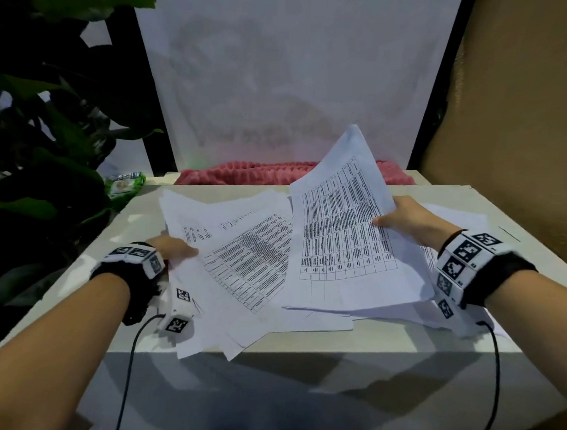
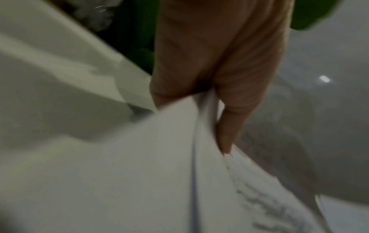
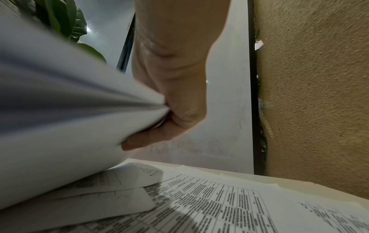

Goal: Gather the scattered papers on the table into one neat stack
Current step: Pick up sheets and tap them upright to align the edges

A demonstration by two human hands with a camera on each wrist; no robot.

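Observation:
Several printed sheets with tables lie fanned over the white table (image 1: pixel 315 343). My right hand (image 1: pixel 404 220) pinches a lifted bundle of papers (image 1: pixel 342 231) by its right edge, thumb on top; its far end tilts up. In the right wrist view my right hand (image 3: pixel 171 110) pinches the bundle (image 3: pixel 69 110) above loose sheets (image 3: pixel 219 205) lying flat. My left hand (image 1: pixel 175 250) holds the left edge of the spread papers (image 1: pixel 245 259). The left wrist view shows my left hand (image 2: pixel 209 94) with thumb and fingers clamped on a paper edge (image 2: pixel 159 157).
A red cloth (image 1: pixel 257 173) lies along the table's far edge, below a white backdrop. Dark green plant leaves (image 1: pixel 41 129) crowd the left side. A tan wall (image 1: pixel 516 104) stands close on the right. Some sheets overhang the table's front edge (image 1: pixel 210 347).

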